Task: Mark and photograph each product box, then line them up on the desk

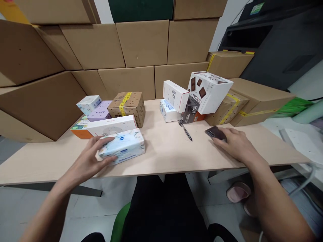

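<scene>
My left hand [92,158] grips the left end of a pale blue tissue pack [123,146] that lies on the light wooden table [166,154], thumb below and fingers over its top. My right hand [236,143] rests on the table with its fingers on a dark phone [214,132]. A black pen [186,131] lies between the two hands, slightly further back.
Behind the tissue pack are a long white and orange box [106,127], a purple box [99,111], a small patterned box [88,103] and a taped brown carton [128,104]. White boxes [209,90] and cartons [254,101] crowd the back right. Large cardboard boxes [141,43] wall the rear.
</scene>
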Demonstrator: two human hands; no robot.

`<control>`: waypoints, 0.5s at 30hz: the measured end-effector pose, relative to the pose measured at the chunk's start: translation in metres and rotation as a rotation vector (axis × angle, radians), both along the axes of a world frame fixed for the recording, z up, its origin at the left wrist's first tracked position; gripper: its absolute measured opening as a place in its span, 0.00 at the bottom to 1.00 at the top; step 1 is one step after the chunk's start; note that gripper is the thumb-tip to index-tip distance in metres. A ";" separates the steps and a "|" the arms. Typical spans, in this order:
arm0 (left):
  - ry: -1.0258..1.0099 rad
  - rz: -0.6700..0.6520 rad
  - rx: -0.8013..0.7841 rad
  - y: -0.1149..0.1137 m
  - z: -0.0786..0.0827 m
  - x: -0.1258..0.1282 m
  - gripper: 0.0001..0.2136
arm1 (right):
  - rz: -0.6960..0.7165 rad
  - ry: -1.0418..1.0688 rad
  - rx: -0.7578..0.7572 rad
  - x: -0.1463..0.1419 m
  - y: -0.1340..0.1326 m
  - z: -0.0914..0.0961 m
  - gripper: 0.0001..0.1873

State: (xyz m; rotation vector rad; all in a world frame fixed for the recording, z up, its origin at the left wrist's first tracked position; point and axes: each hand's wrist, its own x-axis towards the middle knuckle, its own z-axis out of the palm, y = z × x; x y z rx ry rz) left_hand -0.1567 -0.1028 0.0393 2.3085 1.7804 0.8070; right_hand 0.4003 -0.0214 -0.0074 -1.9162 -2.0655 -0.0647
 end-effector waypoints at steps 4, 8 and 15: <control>0.007 0.128 -0.030 -0.003 -0.001 -0.036 0.24 | 0.071 0.289 0.153 -0.060 0.014 0.050 0.25; 0.049 0.246 0.034 0.006 -0.008 -0.044 0.22 | 0.109 0.445 0.345 -0.112 0.055 0.075 0.26; 0.225 0.144 0.555 0.004 -0.007 0.013 0.22 | 0.129 0.512 0.394 -0.150 0.127 0.069 0.38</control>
